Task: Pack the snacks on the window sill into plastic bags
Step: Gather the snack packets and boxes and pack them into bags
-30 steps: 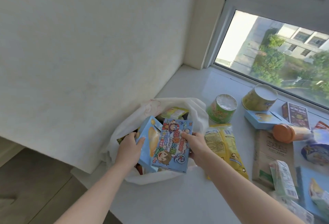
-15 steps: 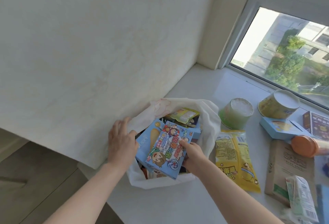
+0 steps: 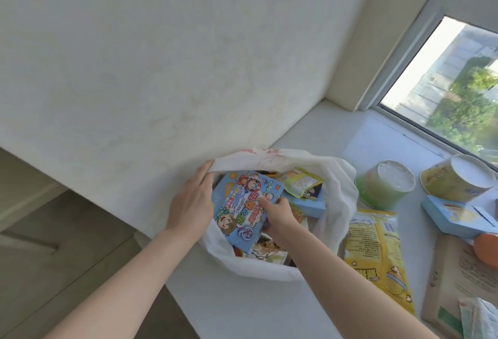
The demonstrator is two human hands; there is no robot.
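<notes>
Pressing down into the white plastic bag [image 3: 336, 204], the right hand [image 3: 277, 210] has its grip closed on the lower right edge of the blue cartoon snack box [image 3: 245, 209], thumb on the printed face and fingers seemingly curled beneath, though they are hidden. The box lies inside the bag's mouth, tilted, its long axis running from near left to far right, resting on other packets already inside. The left hand [image 3: 192, 204], nearer the wall, has its grip pinched on the bag's far left rim, holding the opening wide just beside the box's left edge. Both forearms reach forward from below. On the window sill [image 3: 350, 128] to the right, well apart from the bag, wait the yellow snack packet [image 3: 377, 255] and the green cup [image 3: 385, 185].
</notes>
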